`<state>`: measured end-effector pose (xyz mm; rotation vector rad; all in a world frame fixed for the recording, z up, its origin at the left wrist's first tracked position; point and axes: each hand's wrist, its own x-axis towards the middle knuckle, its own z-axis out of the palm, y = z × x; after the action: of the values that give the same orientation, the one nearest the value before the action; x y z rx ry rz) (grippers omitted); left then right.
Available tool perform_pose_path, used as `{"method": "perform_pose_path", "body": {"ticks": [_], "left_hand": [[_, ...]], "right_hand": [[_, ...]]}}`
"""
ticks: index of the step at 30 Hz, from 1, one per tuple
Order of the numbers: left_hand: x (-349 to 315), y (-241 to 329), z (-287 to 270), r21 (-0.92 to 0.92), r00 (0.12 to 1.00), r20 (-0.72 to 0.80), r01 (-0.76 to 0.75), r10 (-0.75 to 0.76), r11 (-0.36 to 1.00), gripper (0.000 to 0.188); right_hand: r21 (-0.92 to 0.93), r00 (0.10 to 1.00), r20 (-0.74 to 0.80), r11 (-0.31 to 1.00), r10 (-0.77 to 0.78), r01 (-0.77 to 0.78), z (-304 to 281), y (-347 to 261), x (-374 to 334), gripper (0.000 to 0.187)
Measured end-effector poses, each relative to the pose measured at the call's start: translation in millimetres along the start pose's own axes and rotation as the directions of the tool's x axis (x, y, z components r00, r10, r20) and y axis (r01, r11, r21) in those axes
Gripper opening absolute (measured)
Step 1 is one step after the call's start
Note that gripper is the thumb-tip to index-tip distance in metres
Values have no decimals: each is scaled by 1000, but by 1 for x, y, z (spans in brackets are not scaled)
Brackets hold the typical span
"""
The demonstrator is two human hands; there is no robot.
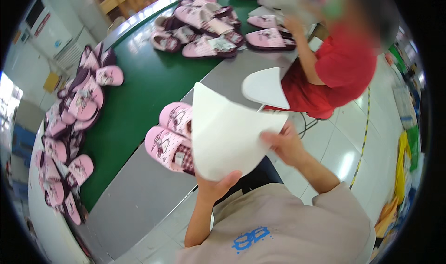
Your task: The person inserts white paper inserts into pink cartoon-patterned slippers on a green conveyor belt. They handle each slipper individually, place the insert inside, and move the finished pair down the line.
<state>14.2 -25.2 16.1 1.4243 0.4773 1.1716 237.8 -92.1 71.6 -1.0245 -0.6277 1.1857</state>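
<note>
White paper sheet (227,136) is bending between my hands above the grey table edge (139,194) | left hand (214,186) pinching its lower corner, right hand (284,145) gripping its right edge | step: shaping wrap | next: probably lowering it onto the pink slipper pair (171,136) squarely.

You hold one white sheet (227,134); two pink slippers (169,138) at the table's near grey edge (139,194); one more white piece (265,87) beyond. Slipper heaps on the green belt (139,92) too jumbled to count.
</note>
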Motion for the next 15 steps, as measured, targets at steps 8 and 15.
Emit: {"method": "perform_pose_path", "body": {"ticks": [8,15], "left_hand": [[8,0,0,53,964,-204,-164,171,985,71],[43,37,31,33,914,-33,-403,404,915,88]], "right_hand": [[328,952,234,906,196,-267,28,35,-32,41],[498,943,323,834,79,-240,29,38,-52,44]]}}
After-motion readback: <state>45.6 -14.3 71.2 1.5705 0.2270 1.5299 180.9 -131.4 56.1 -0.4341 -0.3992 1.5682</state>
